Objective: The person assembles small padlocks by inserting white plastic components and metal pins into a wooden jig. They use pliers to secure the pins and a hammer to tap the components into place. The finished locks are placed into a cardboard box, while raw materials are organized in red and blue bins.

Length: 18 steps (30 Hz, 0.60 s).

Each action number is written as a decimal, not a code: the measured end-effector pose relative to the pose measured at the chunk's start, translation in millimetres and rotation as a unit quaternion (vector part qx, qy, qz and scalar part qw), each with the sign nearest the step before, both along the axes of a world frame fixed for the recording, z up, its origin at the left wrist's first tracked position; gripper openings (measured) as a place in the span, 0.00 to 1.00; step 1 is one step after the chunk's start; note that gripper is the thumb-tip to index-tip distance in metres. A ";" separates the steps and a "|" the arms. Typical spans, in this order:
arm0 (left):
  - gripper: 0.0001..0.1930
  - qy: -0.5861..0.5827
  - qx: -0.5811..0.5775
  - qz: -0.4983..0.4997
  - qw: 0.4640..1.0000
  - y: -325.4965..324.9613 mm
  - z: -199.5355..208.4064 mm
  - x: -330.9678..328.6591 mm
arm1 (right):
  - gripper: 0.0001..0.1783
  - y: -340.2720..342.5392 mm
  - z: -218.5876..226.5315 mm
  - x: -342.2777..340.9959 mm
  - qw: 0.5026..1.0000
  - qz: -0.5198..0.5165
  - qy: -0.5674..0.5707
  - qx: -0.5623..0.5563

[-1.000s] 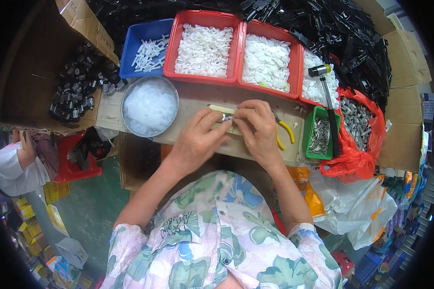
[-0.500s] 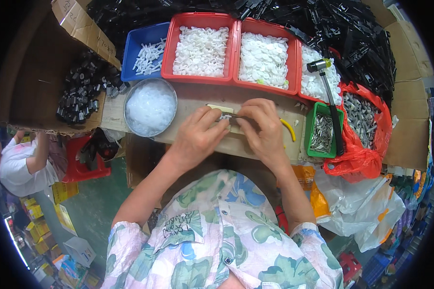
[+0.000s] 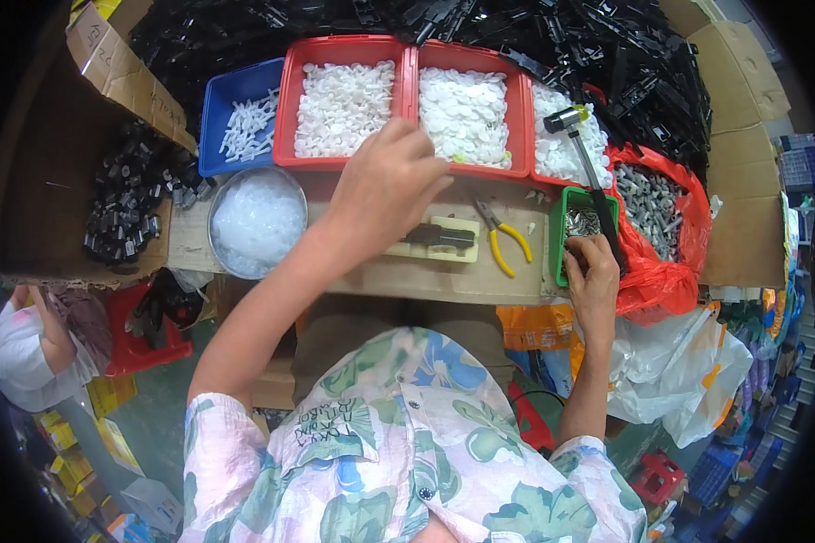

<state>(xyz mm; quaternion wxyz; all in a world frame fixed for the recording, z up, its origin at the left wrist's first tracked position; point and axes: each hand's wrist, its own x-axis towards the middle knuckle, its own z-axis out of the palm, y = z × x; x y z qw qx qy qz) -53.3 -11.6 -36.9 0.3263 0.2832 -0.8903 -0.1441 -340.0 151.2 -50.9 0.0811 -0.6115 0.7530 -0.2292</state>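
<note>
My left hand (image 3: pixel 391 176) hovers over the front rims of two red bins (image 3: pixel 406 109), fingers curled and slightly blurred; whether they hold anything is hidden. The bins hold small white plastic pieces (image 3: pixel 346 109) and white discs (image 3: pixel 465 113). At the right, my right hand (image 3: pixel 593 276) dips its fingertips into a green box (image 3: pixel 557 258) of small metal pins (image 3: pixel 582 220). Those fingers are pinched together, and what is between them cannot be made out. On the bench between the hands lies a cream block (image 3: pixel 466 252) with a dark part (image 3: pixel 444 237) set in it.
Yellow-handled pliers (image 3: pixel 507 240) lie right of the block. A hammer (image 3: pixel 593 172) leans past the green box beside a red bag (image 3: pixel 675 294) of grey parts. To the left are a round bowl (image 3: pixel 258 222), a blue bin (image 3: pixel 235 86) and a carton (image 3: pixel 41 195) of black parts.
Both hands have left the cream block. My left hand moved up to the red bins, my right hand across to the green box. The block, dark part and pliers now show more fully.
</note>
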 end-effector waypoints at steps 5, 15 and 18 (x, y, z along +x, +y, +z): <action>0.07 -0.079 -0.021 -0.017 0.997 -34.5 -8.6 -37.0 | 0.05 -3.3 -0.9 2.1 0.999 -0.021 -0.027 -0.006; 0.13 -0.122 0.000 -0.021 0.992 -9.0 -15.6 -94.0 | 0.03 -4.8 -9.0 5.3 0.996 -0.041 -0.055 -0.052; 0.12 -0.102 0.005 -0.008 0.995 -4.5 -17.8 -97.2 | 0.02 -6.2 -11.2 4.4 0.996 -0.037 -0.038 -0.069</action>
